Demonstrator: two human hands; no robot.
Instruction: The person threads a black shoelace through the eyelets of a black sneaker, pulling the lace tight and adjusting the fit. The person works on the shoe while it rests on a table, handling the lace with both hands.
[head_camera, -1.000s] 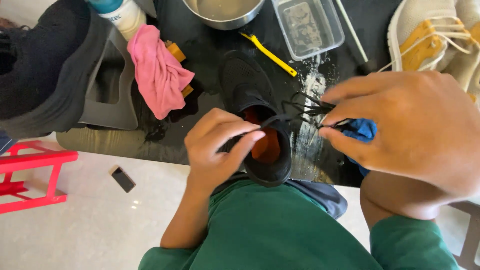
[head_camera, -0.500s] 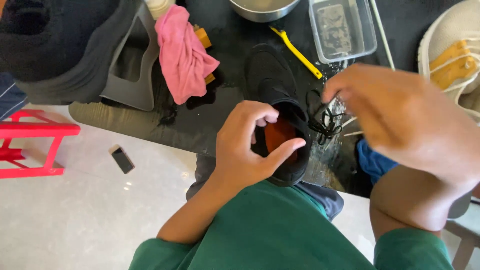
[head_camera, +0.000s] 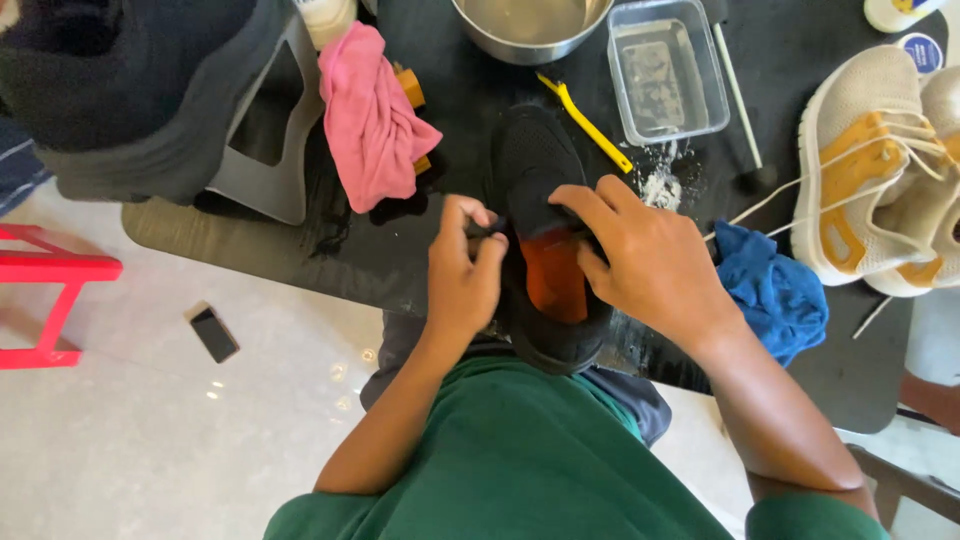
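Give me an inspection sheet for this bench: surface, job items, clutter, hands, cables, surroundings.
Surface: black table, wet, with white residue near the clear tub.
Job's things: black shoe with an orange insole, toe pointing away from the person.
Clutter: pink cloth, blue cloth, yellow brush, metal bowl, clear plastic tub, white and orange sneakers, dark garment.
Grippers: left hand pinches the shoe's left edge; right hand grips its right side at the opening.
Cables: nothing seen.
Surroundings: pale tiled floor, red stool, phone on the floor.
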